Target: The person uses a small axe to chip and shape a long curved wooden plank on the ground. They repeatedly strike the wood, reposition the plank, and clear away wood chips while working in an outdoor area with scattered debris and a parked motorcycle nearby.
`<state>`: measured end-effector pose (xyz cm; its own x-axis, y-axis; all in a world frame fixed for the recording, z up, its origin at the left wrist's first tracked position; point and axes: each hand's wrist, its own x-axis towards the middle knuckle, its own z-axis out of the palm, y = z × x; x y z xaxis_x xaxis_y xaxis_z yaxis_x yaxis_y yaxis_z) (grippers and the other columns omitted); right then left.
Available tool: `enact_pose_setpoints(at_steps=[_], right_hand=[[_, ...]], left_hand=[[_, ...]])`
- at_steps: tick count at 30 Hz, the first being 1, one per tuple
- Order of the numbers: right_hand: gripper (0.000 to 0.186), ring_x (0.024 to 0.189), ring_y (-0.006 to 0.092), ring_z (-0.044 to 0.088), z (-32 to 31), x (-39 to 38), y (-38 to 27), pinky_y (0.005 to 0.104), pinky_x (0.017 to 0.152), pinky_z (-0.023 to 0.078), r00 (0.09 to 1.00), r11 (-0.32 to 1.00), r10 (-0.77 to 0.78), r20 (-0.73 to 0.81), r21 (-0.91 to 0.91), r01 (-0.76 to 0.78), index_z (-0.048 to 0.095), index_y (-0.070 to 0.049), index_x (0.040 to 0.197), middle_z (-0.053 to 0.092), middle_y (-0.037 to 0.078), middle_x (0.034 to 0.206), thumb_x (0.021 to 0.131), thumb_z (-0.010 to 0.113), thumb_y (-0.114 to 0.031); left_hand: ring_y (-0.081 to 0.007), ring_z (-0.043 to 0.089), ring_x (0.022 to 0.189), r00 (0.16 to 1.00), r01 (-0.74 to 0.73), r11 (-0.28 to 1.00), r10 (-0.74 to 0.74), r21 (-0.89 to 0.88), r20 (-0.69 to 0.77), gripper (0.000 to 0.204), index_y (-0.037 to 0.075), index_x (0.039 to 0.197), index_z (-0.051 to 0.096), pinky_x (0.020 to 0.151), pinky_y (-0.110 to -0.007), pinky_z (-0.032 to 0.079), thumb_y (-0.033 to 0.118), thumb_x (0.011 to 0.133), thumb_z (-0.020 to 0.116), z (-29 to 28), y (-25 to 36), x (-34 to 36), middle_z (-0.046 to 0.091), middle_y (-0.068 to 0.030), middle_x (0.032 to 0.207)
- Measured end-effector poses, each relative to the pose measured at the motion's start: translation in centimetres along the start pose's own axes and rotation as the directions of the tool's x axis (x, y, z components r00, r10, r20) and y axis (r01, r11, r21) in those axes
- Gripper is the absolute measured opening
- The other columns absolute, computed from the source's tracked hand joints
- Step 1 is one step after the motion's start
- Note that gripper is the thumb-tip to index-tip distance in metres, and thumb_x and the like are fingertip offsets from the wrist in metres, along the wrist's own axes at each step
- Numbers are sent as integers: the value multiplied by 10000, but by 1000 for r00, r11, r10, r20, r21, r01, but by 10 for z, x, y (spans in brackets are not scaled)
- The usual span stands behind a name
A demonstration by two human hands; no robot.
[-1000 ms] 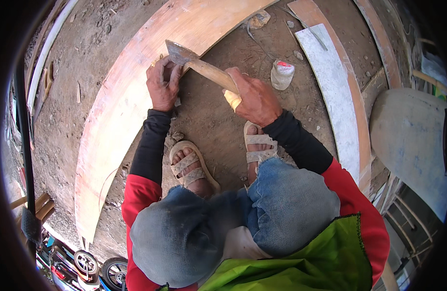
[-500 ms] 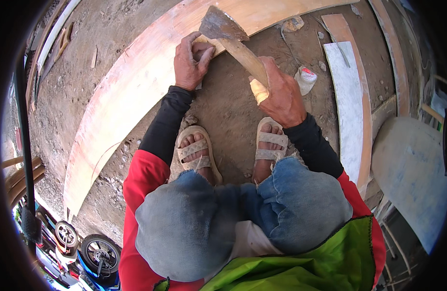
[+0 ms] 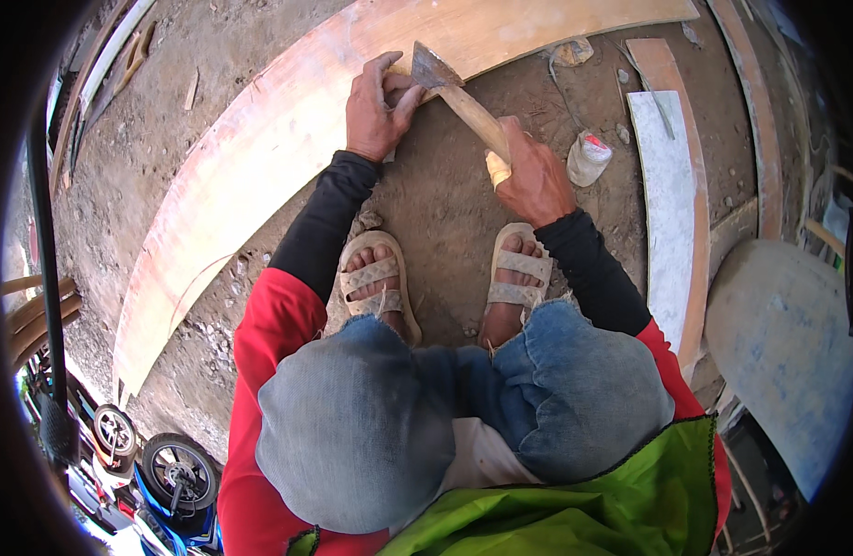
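My right hand [image 3: 538, 176] grips the wooden handle [image 3: 473, 116] of a hatchet with a dark, worn metal head [image 3: 431, 69]. That head is over the long, curved pale plywood strip [image 3: 223, 195], near its inner edge. Just left of the head, my left hand [image 3: 376, 111] has its fingers curled around a small pale wooden piece [image 3: 399, 67] at the strip's edge, partly hidden by the fingers. Below my hands are my two sandalled feet [image 3: 376, 273] on bare soil.
At right lie a white-faced narrow board [image 3: 663, 204], another long strip [image 3: 755, 111], a stained panel [image 3: 774, 324] and a whitish pouch [image 3: 589, 162]. A dark pole [image 3: 47, 241] rises at left, near stacked wood [image 3: 42, 315] and motorbikes [image 3: 176, 477]. A handled tool [image 3: 130, 65] lies upper left.
Both hands and the hatchet have moved rightward and up in view, partly with a view shift. The hatchet's head rose and turned between frames and now sits beside my left fingers again.
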<state>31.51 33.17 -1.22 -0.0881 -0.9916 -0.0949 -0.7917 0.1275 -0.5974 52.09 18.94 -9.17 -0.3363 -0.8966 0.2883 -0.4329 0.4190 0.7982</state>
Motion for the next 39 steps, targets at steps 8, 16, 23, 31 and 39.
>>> enact_pose_setpoints(at_steps=[8,16,23,31,39], right_hand=[[375,881,521,680,-28,-42,41,561,708,511,996,997,11,87,75,-18,554,-83,1257,704,283,927,953,724,-222],[411,771,481,690,-25,-57,49,499,681,529,909,968,187,373,90,-236,575,-52,1265,707,242,919,979,742,-297],[490,582,132,627,-9,-68,51,335,520,503,600,588,245,762,376,-717,579,7,1321,633,55,795,999,740,-325],[531,496,114,581,6,-78,45,307,464,463,514,561,208,832,329,-760,553,38,1353,615,45,829,1005,744,-315],[421,486,92,557,5,-67,34,283,418,449,583,562,228,780,383,-733,559,-33,1298,562,2,720,1006,740,-276]], left_hand=[[-340,539,1412,963,-271,875,253,402,97,796,129,1482,558,1201,-583,322,568,863,800,-63,-26,6,516,-97,1591],[-344,430,1520,936,-333,676,150,657,320,1115,156,1588,471,1273,-660,110,916,783,605,-74,-58,1,410,-100,1679],[-322,648,1260,993,-40,846,92,532,-70,613,72,1391,638,1072,-492,513,537,995,700,-119,-52,35,634,-130,1444],[-325,669,1219,366,517,-60,-886,-854,284,724,-79,1413,515,1022,-420,587,481,1005,724,-77,32,-133,619,-209,1399],[-423,421,1500,477,19,-155,-867,-988,145,1166,41,1685,1,1251,-567,369,513,948,771,-90,-9,-158,269,-213,1707]])
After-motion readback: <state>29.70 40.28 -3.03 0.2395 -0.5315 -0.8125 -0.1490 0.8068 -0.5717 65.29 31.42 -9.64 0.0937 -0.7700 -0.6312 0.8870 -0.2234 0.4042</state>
